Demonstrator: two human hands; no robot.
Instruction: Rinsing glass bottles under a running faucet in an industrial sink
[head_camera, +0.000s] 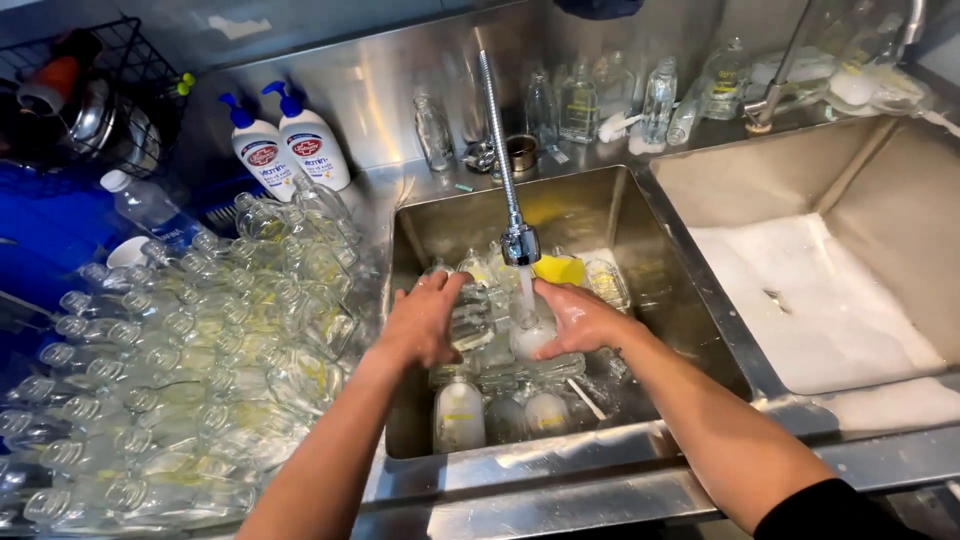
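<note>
Both my hands are over a steel sink (620, 215) full of clear glass bottles. My left hand (425, 318) is closed around a clear glass bottle (470, 322) held on its side. My right hand (578, 318) grips a soapy bottle (530, 335) under the running water of a long-necked tap (518, 240). A yellow sponge (560, 268) lies just behind my right hand. More bottles (458, 415) lie in the basin below my hands.
Several washed glass bottles (190, 370) lie in rows on the counter at the left. Two white pump bottles (290, 145) stand behind them beside a black wire basket (90, 100). A second basin (810, 300) with foam is at the right. More bottles (580, 105) line the back ledge.
</note>
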